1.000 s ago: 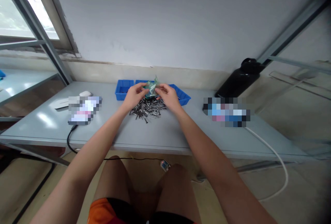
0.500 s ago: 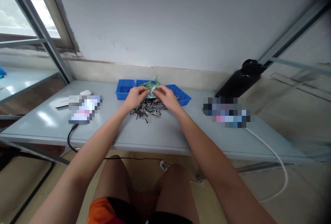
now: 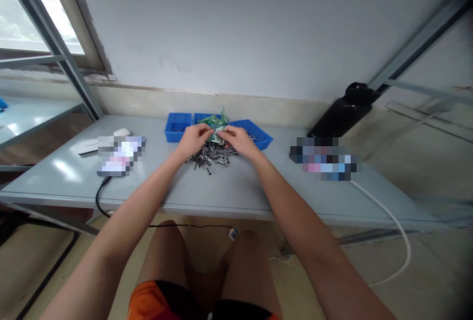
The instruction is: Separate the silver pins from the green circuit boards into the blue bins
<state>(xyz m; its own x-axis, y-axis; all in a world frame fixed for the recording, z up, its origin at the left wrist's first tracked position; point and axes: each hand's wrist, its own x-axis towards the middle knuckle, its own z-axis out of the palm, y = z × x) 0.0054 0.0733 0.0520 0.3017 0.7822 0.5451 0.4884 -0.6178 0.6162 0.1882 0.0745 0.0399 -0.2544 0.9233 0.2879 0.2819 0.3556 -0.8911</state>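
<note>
Between my two hands is a small green plastic bag (image 3: 215, 122), crumpled and partly see-through. My left hand (image 3: 194, 140) pinches its left side between thumb and fingers. On the other side, my right hand (image 3: 240, 140) pinches it too, the fingertips of both hands close together. Just below the bag lies a loose heap of dark and shiny metal screws (image 3: 210, 156), which the fingers partly cover. Behind the hands stand blue plastic bins: a left bin (image 3: 173, 135), a middle bin (image 3: 201, 117) largely hidden by the bag, and a right bin (image 3: 263, 142) with some metal pieces inside.
A blurred-out phone (image 3: 121, 157) with a black cable and a white mouse-like object (image 3: 121, 133) lie to the left. At the right are a leaning black bottle (image 3: 338, 118), another blurred-out item (image 3: 325, 160) and a white cable (image 3: 395, 221). The wall rises behind the table (image 3: 221, 192).
The bag's lower part has turned slightly between my fingers, and a paler patch of it now shows. Both hands stay in nearly the same place, still pinching it.
</note>
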